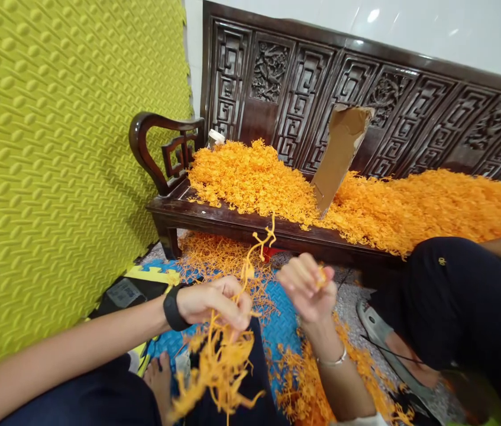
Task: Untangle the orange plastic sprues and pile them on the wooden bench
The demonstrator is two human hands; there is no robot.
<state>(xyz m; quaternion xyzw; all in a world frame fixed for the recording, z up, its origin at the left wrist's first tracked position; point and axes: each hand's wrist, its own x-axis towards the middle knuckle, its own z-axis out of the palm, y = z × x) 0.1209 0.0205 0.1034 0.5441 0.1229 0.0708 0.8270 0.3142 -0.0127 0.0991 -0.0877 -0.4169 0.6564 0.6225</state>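
Note:
My left hand [226, 305], with a dark band at the wrist, is closed round a bunch of orange plastic sprues [226, 361]. One branched strand sticks up above the fingers and the rest hangs below in a blurred tangle. To its right, my right hand [307, 287] is raised with fingers curled, a small orange plastic piece [322, 277] showing between thumb and fingers. The two hands are apart. Beyond them, a large heap of small orange plastic pieces [250, 177] lies on the seat of a dark carved wooden bench [232, 222].
A cardboard strip [341, 154] stands between this heap and another orange heap [445, 207]. Loose orange strands [215, 254] cover the floor under the bench, over blue foam mats [277, 307]. A yellow padded wall [55, 177] rises at left. Another person's knee [436, 296] is at right.

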